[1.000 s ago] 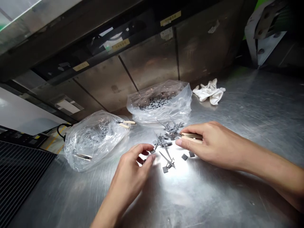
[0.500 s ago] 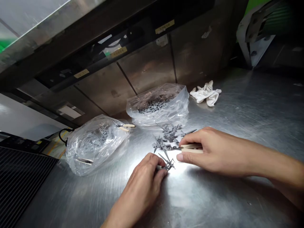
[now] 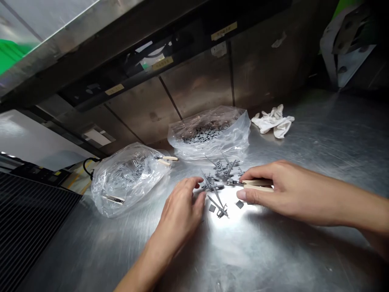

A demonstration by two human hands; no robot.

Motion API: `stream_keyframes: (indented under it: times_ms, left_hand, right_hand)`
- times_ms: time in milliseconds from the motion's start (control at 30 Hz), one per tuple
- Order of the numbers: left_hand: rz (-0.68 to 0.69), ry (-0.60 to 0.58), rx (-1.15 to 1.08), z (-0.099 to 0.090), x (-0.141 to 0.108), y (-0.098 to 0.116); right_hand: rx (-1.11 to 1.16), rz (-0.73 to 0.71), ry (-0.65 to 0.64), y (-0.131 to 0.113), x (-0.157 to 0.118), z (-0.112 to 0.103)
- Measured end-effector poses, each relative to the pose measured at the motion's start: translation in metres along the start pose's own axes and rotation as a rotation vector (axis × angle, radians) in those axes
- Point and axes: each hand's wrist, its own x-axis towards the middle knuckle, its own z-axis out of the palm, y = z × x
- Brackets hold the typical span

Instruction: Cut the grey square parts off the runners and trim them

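Your right hand (image 3: 282, 190) pinches cream-handled tweezers (image 3: 257, 185); your left hand (image 3: 179, 213), open, lies just beside grey moulded sprues (image 3: 216, 195) mid steel table (image 3: 304, 251). Yellow wall labels (image 3: 224, 31): unreadable.

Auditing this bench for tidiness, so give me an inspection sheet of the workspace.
Surface: stainless steel bench, scratched, with bright glare mid-bench.
Job's things: grey moulded parts on runners in a loose heap; loose grey squares beside it.
Clutter: two clear plastic bags of grey pieces; white gloves; a second cream-handled tool.
Hands: right hand grips cream-handled pliers; left hand open beside the heap.
Cables: one black cable, far left.
Surroundings: metal panels with yellow labels; black ribbed grating.
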Motion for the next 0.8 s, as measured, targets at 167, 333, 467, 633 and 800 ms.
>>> stream_keyframes:
  times_ms: [167, 333, 467, 633, 800]
  left_hand:
    - [0.218, 0.028, 0.044, 0.0, 0.008, 0.012]
    - [0.301, -0.069, 0.204, 0.008, 0.021, 0.041]
    - [0.238, -0.066, 0.116, 0.01, 0.034, 0.051]
    - [0.044, 0.034, -0.155, -0.004, 0.031, 0.042]
    - [-0.178, 0.037, -0.554, 0.003, 0.017, 0.028]
  right_hand:
    - [-0.08, 0.037, -0.035, -0.001, 0.001, -0.003]
    - [-0.055, 0.038, 0.026, -0.003, 0.003, -0.007]
    - [-0.01, 0.045, 0.1, 0.001, 0.004, -0.011]
    - [0.139, 0.042, 0.049, 0.0, 0.0, -0.013]
    - [0.2, 0.064, -0.079, -0.008, -0.001, 0.0]
